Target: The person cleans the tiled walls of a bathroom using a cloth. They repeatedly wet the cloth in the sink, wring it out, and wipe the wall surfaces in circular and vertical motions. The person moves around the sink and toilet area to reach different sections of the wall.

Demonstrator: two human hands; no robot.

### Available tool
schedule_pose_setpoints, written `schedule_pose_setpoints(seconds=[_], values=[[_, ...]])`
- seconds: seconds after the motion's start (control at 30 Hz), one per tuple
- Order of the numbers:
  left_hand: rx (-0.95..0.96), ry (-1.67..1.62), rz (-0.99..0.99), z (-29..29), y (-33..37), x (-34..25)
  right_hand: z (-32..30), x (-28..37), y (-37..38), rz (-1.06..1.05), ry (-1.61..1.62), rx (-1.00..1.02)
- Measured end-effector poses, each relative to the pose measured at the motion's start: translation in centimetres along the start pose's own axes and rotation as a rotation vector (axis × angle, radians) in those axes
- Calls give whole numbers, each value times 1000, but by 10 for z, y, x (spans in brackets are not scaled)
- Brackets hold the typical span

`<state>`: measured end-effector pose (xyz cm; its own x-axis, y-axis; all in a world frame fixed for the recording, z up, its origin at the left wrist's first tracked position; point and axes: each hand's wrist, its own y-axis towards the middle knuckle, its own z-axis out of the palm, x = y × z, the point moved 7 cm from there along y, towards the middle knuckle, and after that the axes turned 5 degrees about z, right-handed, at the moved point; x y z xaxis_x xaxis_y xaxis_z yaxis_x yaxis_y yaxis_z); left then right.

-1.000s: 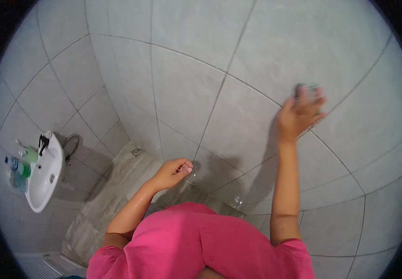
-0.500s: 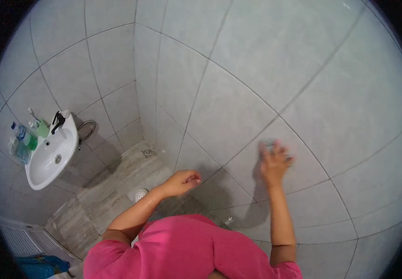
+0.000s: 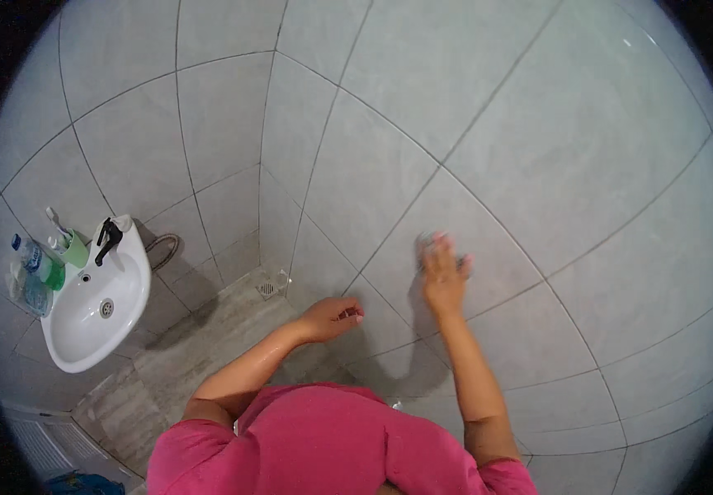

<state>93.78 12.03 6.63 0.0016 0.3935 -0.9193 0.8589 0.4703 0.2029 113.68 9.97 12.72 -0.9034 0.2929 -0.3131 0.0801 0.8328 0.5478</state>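
My right hand [image 3: 443,272] is pressed flat against the grey tiled wall [image 3: 538,148], with a small grey scrub pad [image 3: 425,242] under its fingers. Only the pad's upper edge shows above my fingertips. My left hand [image 3: 333,315] hangs loosely curled in front of me, lower and to the left, near the wall. It holds nothing, and its forearm looks wet. My pink shirt [image 3: 332,445] fills the lower middle of the view.
A white wall-mounted sink [image 3: 92,309] with a black tap [image 3: 107,239] is at the left. Bottles [image 3: 36,264] and a green cup with toothbrushes [image 3: 72,243] stand at its rim. A floor drain [image 3: 267,289] sits in the corner of the stone-look floor [image 3: 183,363].
My right hand has slid down and to the left along the wall with the pad. The view has swung, bringing the sink further into the picture. My left hand has stayed curled.
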Motion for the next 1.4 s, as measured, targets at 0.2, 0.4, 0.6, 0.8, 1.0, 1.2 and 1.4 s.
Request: schedule_pose_setpoints(seconds=[0.2, 0.4, 0.6, 0.8, 1.0, 1.2, 1.4], values=[[-125, -11, 11, -68, -28, 32, 78, 77, -40, -297, 12, 209], [-262, -14, -126, -140, -79, 46, 4, 57, 77, -79, -55, -58], [-375, -18, -286, -187, -118, 58, -143, 25, 194, 359, -44, -576], [-340, -95, -148, -185, -109, 74, -22, 106, 162, -51, 2, -147], [-294, -128, -121, -194, -100, 67, 53, 113, 77, -329, -168, 93], [-305, -49, -110, -206, -102, 88, -102, 54, 176, 4, -187, -342], [-326, -111, -168, -207, -107, 95, -211, 34, 303, 297, -125, -827]])
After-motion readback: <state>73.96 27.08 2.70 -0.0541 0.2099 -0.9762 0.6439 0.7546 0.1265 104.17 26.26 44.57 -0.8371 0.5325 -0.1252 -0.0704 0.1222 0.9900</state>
